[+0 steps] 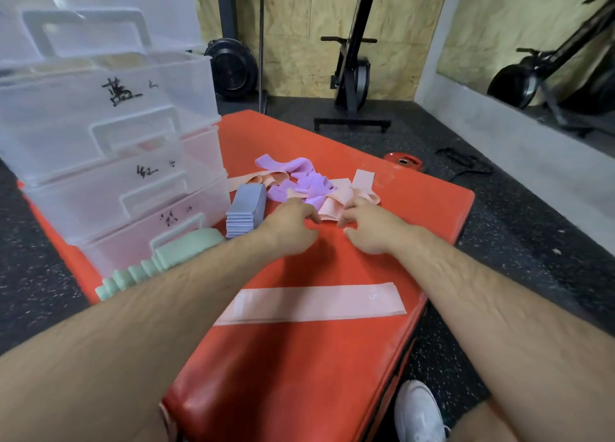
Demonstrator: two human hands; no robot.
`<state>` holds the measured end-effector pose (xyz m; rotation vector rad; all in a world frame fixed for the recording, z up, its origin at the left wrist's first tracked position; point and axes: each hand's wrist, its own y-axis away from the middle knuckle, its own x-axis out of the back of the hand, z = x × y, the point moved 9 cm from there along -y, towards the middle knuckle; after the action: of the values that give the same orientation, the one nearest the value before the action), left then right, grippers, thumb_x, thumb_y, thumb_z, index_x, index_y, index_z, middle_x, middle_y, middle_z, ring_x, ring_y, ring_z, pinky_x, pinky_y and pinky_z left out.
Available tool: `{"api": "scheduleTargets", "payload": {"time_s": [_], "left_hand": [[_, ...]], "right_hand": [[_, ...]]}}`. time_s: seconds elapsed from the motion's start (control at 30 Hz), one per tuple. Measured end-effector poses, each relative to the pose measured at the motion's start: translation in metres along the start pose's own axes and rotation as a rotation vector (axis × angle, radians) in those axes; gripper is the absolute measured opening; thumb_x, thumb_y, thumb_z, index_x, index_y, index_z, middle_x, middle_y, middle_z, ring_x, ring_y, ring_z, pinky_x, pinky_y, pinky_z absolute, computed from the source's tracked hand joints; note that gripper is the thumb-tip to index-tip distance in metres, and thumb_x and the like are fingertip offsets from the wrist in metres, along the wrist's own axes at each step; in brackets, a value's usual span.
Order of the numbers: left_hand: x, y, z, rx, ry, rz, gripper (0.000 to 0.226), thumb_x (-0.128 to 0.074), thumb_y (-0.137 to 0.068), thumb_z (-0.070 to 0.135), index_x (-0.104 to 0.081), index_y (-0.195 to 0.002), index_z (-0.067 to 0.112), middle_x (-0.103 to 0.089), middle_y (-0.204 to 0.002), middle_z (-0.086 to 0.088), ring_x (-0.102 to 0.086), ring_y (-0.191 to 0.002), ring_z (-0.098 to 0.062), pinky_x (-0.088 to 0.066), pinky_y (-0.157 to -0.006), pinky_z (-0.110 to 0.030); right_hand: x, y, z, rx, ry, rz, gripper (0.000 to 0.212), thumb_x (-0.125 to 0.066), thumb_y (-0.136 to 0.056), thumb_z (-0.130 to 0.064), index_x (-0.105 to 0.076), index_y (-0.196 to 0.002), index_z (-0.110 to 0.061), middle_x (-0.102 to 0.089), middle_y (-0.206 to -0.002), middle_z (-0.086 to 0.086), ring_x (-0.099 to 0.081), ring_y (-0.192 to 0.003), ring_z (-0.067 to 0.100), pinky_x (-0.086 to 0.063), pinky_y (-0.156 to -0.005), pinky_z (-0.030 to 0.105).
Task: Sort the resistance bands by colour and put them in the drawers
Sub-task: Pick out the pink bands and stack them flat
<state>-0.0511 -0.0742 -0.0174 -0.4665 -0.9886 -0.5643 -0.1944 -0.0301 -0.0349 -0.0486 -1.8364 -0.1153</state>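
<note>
A gym room with plywood walls and a black speckled floor holds a red padded worktop (299, 358) that runs from six o'clock up to the middle. At ten o'clock on it stands a stack of clear plastic drawers (109, 162) with handwritten marks on their fronts. A black exercise bike (352, 65) stands on the floor at twelve o'clock.

A long pink band (309, 303) lies flat across the worktop just below centre, between the two forearms. A loose heap of purple and pink bands (309, 183) lies just above centre. At nine o'clock of the heap is a neat stack of grey-blue bands (244, 211), just beside the lowest drawer. Green bands (159, 261) lie at eight o'clock, in front of that drawer.

The left hand (293, 223) and right hand (366, 226) sit close together at the heap's near edge. Both have curled fingers and pinch a folded pink band (327, 210) between them. A white shoe (419, 411) shows at five o'clock.
</note>
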Motion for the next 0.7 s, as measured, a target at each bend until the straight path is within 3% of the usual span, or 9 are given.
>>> {"api": "scheduleTargets", "payload": {"time_s": [0.13,0.23,0.33,0.43,0.5,0.6,0.7], "left_hand": [[-0.020,-0.020,-0.006,-0.004,-0.006,-0.061,0.026,-0.062,-0.083,0.022,-0.069,-0.108,0.026,-0.050,-0.110,-0.002,-0.052,-0.096,-0.018,-0.042,-0.082,-0.024],[-0.022,-0.023,-0.001,-0.050,0.008,-0.074,0.022,-0.064,-0.079,0.018,-0.069,-0.100,0.020,-0.048,-0.091,0.008,-0.054,-0.096,-0.021,-0.050,-0.084,-0.033],[-0.022,-0.026,0.001,-0.060,0.031,-0.071,0.020,-0.063,-0.079,0.015,-0.067,-0.098,0.016,-0.049,-0.086,0.010,-0.056,-0.091,-0.021,-0.048,-0.073,-0.029],[-0.017,-0.027,0.000,0.015,0.071,-0.026,0.018,-0.065,-0.082,0.018,-0.058,-0.099,0.012,-0.056,-0.097,-0.003,-0.055,-0.077,-0.019,-0.040,-0.056,-0.025],[-0.012,-0.027,-0.003,0.075,0.126,0.007,0.029,-0.068,-0.083,0.026,-0.049,-0.100,0.012,-0.058,-0.099,-0.006,-0.054,-0.072,-0.018,-0.038,-0.053,-0.024],[-0.004,-0.023,-0.004,0.156,0.330,0.066,0.040,-0.071,-0.083,0.036,-0.043,-0.105,0.017,-0.066,-0.097,-0.008,-0.064,-0.080,-0.022,-0.047,-0.062,-0.031],[0.003,-0.016,-0.001,0.260,0.741,0.085,0.031,-0.064,-0.091,0.027,-0.044,-0.114,0.021,-0.072,-0.091,-0.013,-0.067,-0.071,-0.022,-0.056,-0.070,-0.035]], "right_hand": [[-0.017,-0.018,0.013,-0.024,0.096,-0.081,0.032,-0.055,-0.094,-0.023,-0.068,-0.123,-0.023,-0.038,-0.153,-0.005,-0.046,-0.134,0.025,-0.041,-0.108,0.043],[-0.019,-0.024,0.019,-0.023,0.106,-0.089,0.037,-0.054,-0.094,-0.022,-0.063,-0.129,-0.013,-0.042,-0.151,-0.004,-0.047,-0.133,0.027,-0.041,-0.108,0.043],[-0.010,-0.026,0.021,0.016,0.026,-0.013,0.029,-0.053,-0.094,-0.017,-0.065,-0.118,-0.008,-0.055,-0.134,0.000,-0.054,-0.123,0.027,-0.042,-0.105,0.041],[0.011,-0.020,0.014,0.104,-0.124,0.106,0.026,-0.054,-0.097,-0.011,-0.071,-0.116,-0.013,-0.065,-0.123,-0.001,-0.054,-0.123,0.022,-0.036,-0.108,0.031],[0.029,-0.011,0.006,0.144,-0.221,0.164,0.024,-0.057,-0.097,-0.009,-0.074,-0.113,-0.011,-0.067,-0.120,0.002,-0.058,-0.117,0.019,-0.037,-0.104,0.022],[0.047,0.000,-0.003,0.169,-0.305,0.220,0.023,-0.059,-0.096,-0.009,-0.075,-0.111,-0.012,-0.068,-0.120,-0.001,-0.058,-0.113,0.012,-0.040,-0.102,0.022],[0.056,0.010,-0.011,0.191,-0.351,0.254,0.023,-0.059,-0.097,-0.011,-0.074,-0.113,-0.016,-0.068,-0.118,-0.006,-0.059,-0.108,0.006,-0.038,-0.090,0.007]]}}
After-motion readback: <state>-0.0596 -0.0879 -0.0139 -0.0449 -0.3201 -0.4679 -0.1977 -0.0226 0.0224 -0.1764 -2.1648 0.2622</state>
